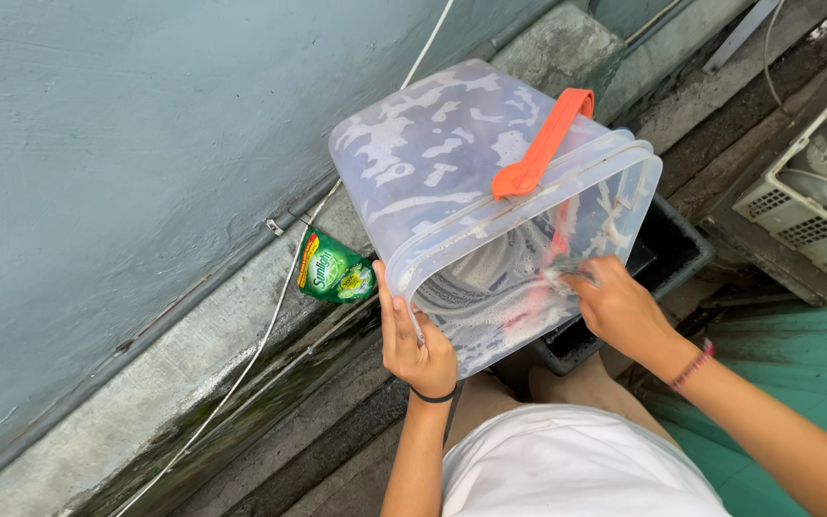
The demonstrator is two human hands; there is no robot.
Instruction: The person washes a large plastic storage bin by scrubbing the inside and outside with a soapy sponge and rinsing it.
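Two bare hands work at a clear plastic tub that is tipped on its side, its open mouth turned toward the person and its base pointing away toward the wall. At the far left rises a pale blue-grey wall, with a concrete ledge running along its foot and a thin white cable trailing across both. On that ledge, just left of the tub, lies a green soap pouch, tilted against the wall's base.

The left hand grips the tub's near left rim, thumb hooked inside the edge and fingers curled around the outside, a dark band at the wrist. The tub's walls are streaked with white suds, and an orange handle lies slantwise across its upper side. Under the tub's right part sits a dark crate, partly hidden by it.

The right hand reaches into the tub's mouth from the right, fingers closed on a small soapy scrubbing piece pressed to the inner wall; what kind of piece it is cannot be made out. A red string bracelet sits on that wrist. At the far right, well apart from the hands, a white vented appliance rests beside a green painted floor.
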